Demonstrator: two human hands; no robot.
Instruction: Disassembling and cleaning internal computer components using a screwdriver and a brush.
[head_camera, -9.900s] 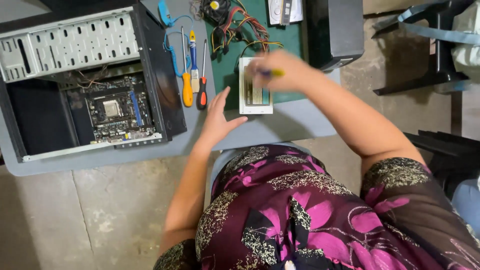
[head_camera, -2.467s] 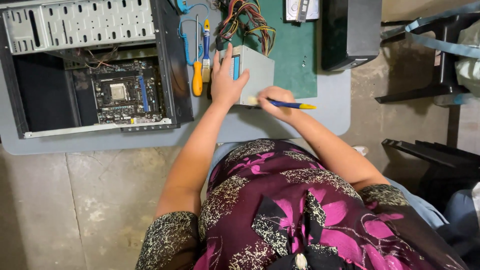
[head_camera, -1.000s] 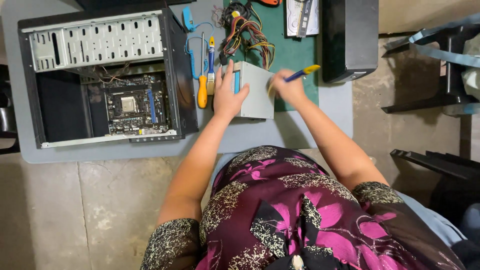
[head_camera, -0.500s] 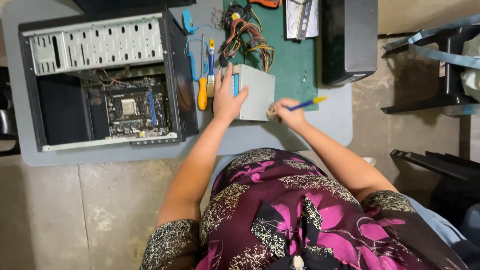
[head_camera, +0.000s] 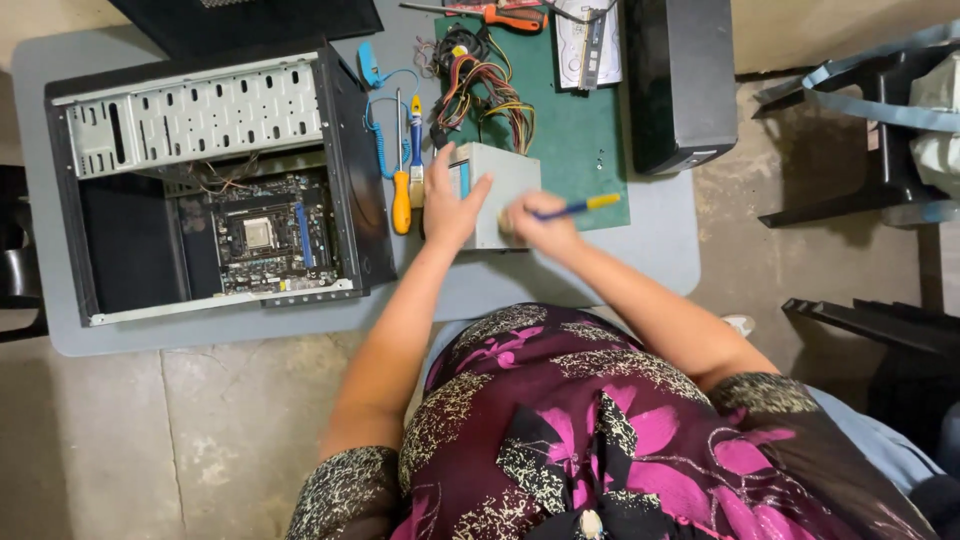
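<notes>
A grey metal power supply box (head_camera: 505, 180) lies on the table with its bundle of coloured cables (head_camera: 480, 85) running away from me. My left hand (head_camera: 448, 200) rests on the box's left side and holds it steady. My right hand (head_camera: 535, 225) grips a blue and yellow tool, like a brush or small screwdriver (head_camera: 578, 207), and presses its hidden tip against the box's right side.
An open black computer case (head_camera: 215, 180) with a motherboard lies on its side to the left. Two screwdrivers (head_camera: 405, 170) lie between case and box. A green mat (head_camera: 580, 130), a drive (head_camera: 588, 40), an orange screwdriver (head_camera: 500, 15) and a black box (head_camera: 680, 80) sit at right on the grey table (head_camera: 650, 260).
My right hand with the blue and yellow tool has shifted along the box's right side, and the tool's handle has swung. My left hand stays on the box.
</notes>
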